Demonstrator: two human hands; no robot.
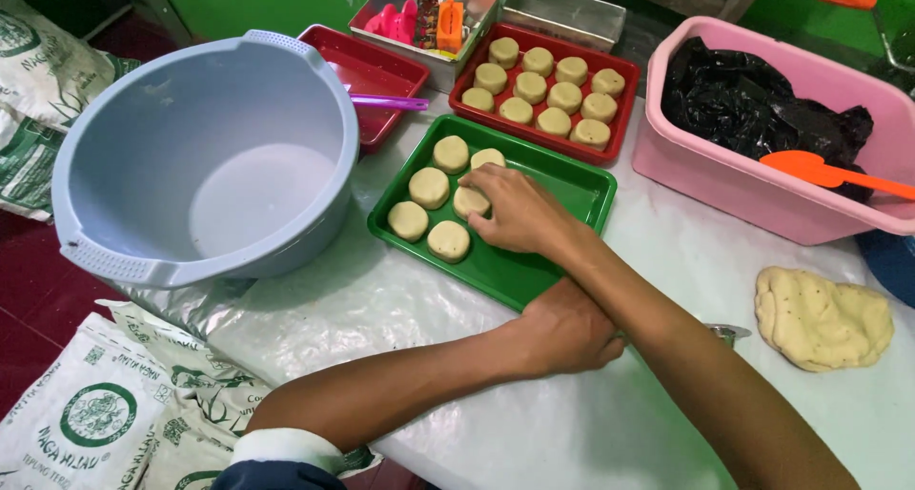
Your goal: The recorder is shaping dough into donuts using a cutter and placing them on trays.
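The right hand (519, 209) reaches over the green tray (572, 190), its fingers (479, 177) bent down onto a pale round dough piece (470, 202), pinching it at the top. That piece sits among 5 others on the tray's 9 o'clock half: one at 12 o'clock of it (488, 157), one at 11 o'clock (451, 153), one at 9 o'clock (429, 187), and 2 nearer the tray's front edge (408, 220) (449, 241). The left hand (564, 333) lies at the tray's 6 o'clock corner, fingers curled against its rim; whether they grip it I cannot tell.

At 12 o'clock of the green tray stands a red tray (624, 109) filled with 11 similar rounds. A big grey-blue basin (205, 156) sits at 9 o'clock, a pink tub (762, 199) with black plastic and an orange spatula (824, 173) at 2 o'clock, and a lump of raw dough (822, 318) rests on the bench (400, 309) at 4 o'clock.
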